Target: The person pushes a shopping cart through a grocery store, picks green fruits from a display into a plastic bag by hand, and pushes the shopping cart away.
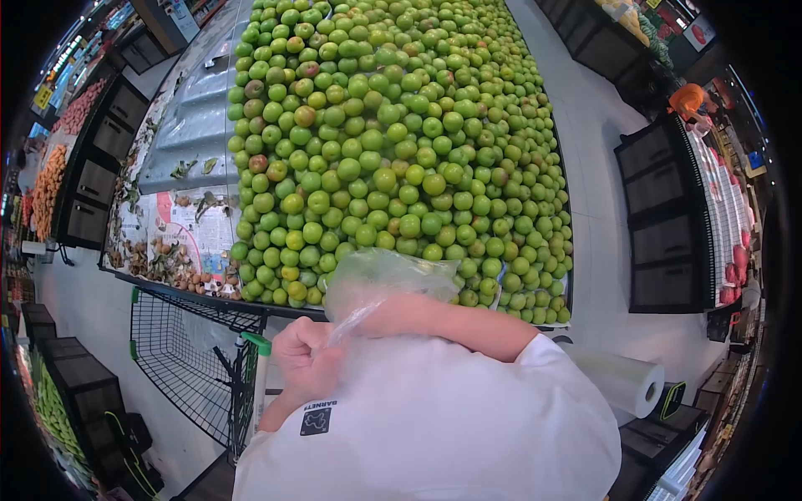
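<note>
A clear plastic produce bag (422, 274) is stretched in front of my chest, at the near edge of a big heap of round green fruit (393, 150). My left hand (307, 357) is closed, its fingers wrapped around a twisted, gathered part of the bag. My right forearm reaches across from the right, and my right hand (359, 302) is behind or inside the cloudy plastic. Its fingers are blurred by the film, so their grip cannot be made out. Several of the fruits lie just beyond the bag, some with reddish or yellow patches.
A wire shopping cart (188, 355) with green corners stands at my left. Newspaper with dry leaves and small brown produce (180, 242) lies left of the heap. A roll of plastic bags (622, 382) is at my right. Dark produce stands (668, 217) line the aisle.
</note>
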The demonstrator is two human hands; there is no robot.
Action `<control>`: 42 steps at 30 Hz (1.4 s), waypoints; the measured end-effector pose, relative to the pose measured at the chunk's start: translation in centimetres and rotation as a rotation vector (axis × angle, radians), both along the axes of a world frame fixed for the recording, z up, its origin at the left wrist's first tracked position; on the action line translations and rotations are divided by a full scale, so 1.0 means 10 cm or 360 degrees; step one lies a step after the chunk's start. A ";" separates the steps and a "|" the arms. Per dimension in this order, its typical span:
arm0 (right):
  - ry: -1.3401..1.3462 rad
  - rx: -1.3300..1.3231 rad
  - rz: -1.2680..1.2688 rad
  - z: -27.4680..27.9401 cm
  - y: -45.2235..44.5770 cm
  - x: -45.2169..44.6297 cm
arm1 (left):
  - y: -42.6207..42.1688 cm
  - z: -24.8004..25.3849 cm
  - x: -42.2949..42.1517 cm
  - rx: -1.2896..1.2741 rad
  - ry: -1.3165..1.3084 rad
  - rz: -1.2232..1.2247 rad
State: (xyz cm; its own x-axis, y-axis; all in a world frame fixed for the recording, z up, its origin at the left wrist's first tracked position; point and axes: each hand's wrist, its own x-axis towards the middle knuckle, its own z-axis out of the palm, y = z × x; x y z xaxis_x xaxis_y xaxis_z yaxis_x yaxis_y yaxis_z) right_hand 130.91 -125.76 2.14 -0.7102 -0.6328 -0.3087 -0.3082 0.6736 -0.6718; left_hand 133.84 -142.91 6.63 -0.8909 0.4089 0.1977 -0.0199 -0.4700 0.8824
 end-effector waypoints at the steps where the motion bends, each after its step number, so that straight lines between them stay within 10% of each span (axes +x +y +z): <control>1: -0.0035 0.0014 0.0067 0.01 -0.03 -0.01 | 0.01 -0.01 -0.01 0.0013 0.0033 -0.0002; 29: 0.0118 0.0307 0.0234 -0.16 -0.04 0.02 | 0.05 -0.04 0.01 0.0297 -0.0072 -0.0121; 42: 0.0209 -0.0932 -0.0114 1.06 1.21 0.19 | 0.03 -0.02 0.03 0.0057 0.0042 0.0083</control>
